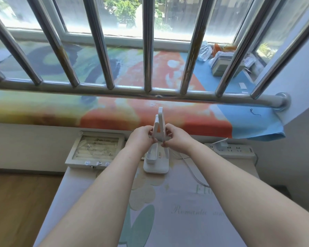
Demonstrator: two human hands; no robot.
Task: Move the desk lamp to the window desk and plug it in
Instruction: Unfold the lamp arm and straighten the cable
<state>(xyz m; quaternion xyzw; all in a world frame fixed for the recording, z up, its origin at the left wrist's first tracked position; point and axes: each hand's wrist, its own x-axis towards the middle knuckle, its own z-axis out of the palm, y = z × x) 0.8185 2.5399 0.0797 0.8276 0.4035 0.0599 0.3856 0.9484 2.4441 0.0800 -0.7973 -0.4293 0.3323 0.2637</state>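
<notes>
Both arms stretch forward — left hand [141, 139] and right hand [177, 138] pinch the desk lamp [160, 118] between them.

Sunlit barred window [171, 18], wooden floor [16, 202]

Desk lamp [156, 165] sits mid-frame on the desk [185, 211], display box [95, 150] just left, power strip [234, 151] right. Railing [96, 88] runs across behind, upper frame.

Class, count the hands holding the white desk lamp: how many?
2: the left hand grips the desk lamp on its left side, the right hand on its right side.
</notes>
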